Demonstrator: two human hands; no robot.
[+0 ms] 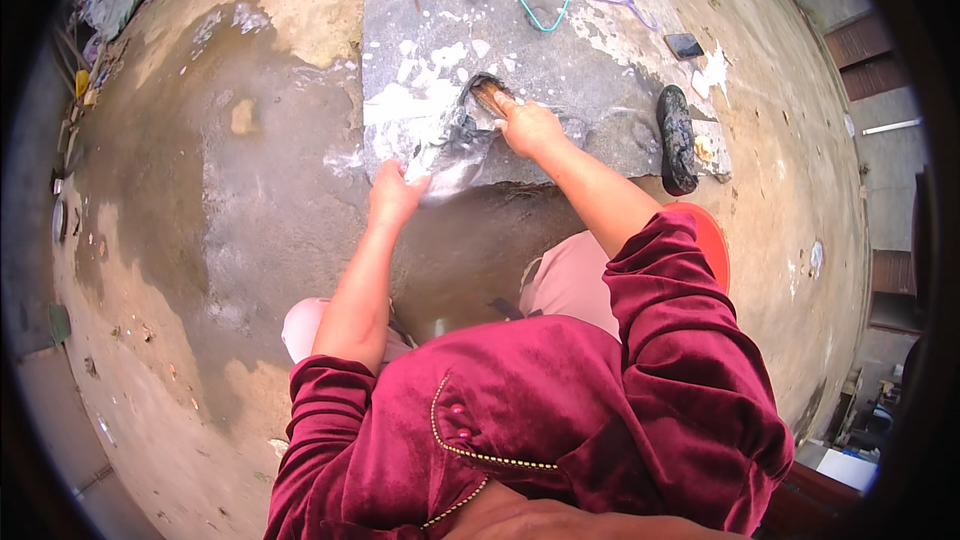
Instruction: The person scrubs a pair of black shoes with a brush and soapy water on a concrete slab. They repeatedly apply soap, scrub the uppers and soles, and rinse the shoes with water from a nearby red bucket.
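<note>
My left hand (394, 193) grips the near end of a dark shoe (459, 136), which is wet and thick with white suds. In my right hand (529, 126) is a wooden brush (489, 96), its head down in the shoe's opening; the bristles are hidden. Beneath the shoe is a wet grey stone slab (600, 101), with foam (405, 105) spread over its left part. Another dark shoe (677, 139) rests near the slab's right end, beside a small yellowish lump (703, 148).
On the slab's far part lie a teal hanger (541, 28), a purple hanger (628, 1) and a phone (683, 46). A red basin (709, 244) stands by my right elbow, partly covered by my sleeve. Wet concrete floor (277, 187) surrounds the slab. Assorted clutter (124, 4) lines the far left wall.
</note>
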